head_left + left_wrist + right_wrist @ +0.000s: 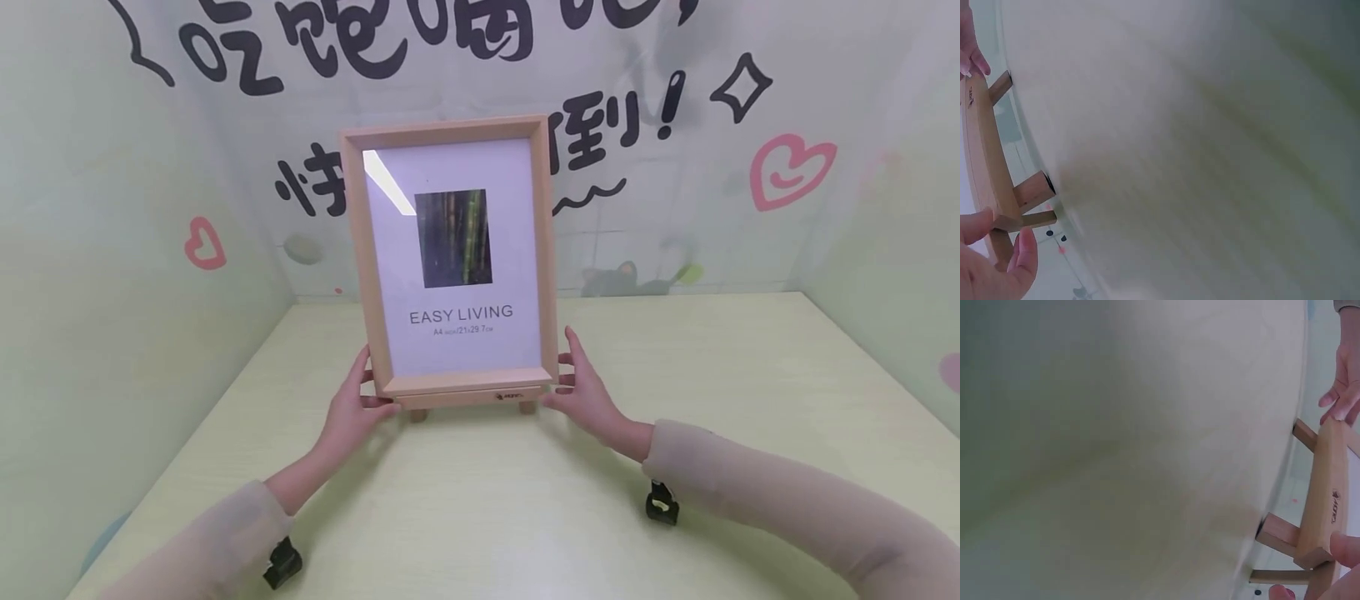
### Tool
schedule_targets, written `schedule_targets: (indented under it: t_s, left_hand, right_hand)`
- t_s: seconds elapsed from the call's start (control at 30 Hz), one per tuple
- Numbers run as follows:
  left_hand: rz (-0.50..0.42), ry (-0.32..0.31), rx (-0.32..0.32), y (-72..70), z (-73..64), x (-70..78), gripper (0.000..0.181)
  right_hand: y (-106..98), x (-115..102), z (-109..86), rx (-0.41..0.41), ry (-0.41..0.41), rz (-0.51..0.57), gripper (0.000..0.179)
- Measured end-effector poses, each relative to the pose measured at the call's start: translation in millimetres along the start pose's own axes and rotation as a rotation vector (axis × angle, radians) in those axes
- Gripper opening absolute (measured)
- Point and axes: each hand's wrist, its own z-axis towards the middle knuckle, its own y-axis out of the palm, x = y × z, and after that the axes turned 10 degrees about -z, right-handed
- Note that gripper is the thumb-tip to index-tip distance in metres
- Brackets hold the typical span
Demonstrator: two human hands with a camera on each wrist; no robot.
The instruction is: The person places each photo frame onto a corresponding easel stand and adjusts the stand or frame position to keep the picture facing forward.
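Note:
A light wooden picture frame [549, 250] with a white "EASY LIVING" insert stands upright in the head view, leaning slightly back. It rests on the ledge of a small wooden tabletop easel [465, 398], whose short legs meet the table. My left hand [356, 404] holds the easel's lower left corner, thumb in front and fingers reaching behind. At the lower right corner, my right hand [588, 396] holds it likewise, its index finger pointing up. Both wrist views show the ledge's end between thumb and fingers. Most of the easel's back is hidden by the frame.
The pale wooden table [480, 517] spreads out around the easel. A back wall [675, 242] with large black lettering and pink hearts stands behind it, with side walls left and right. Black wrist mounts [662, 504] hang under the sleeves.

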Motion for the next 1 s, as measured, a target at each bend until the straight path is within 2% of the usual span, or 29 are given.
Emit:
schedule_targets:
  t_s: [0.13, 0.3, 0.5, 1.0]
  left_hand:
    - [-0.037, -0.012, 0.028, 4.2, -1.7, -0.3, 0.096]
    - [-0.087, -0.032, 0.039, 8.1, -2.3, -0.3, 0.096]
    - [-0.136, -0.061, 0.060, 11.9, -2.4, 1.3, 0.096]
    - [-0.156, -0.080, 0.083, 14.3, -3.3, 2.8, 0.096]
  right_hand:
    - [7.4, -0.1, 4.0, -0.001, 0.036, 0.037, 0.101]
    - [12.7, -3.0, 3.0, 0.027, 0.014, 0.015, 0.098]
    - [16.6, -3.0, 2.4, 0.061, 0.028, -0.003, 0.096]
    - [16.4, -2.3, 0.6, 0.055, 0.016, 0.014, 0.094]
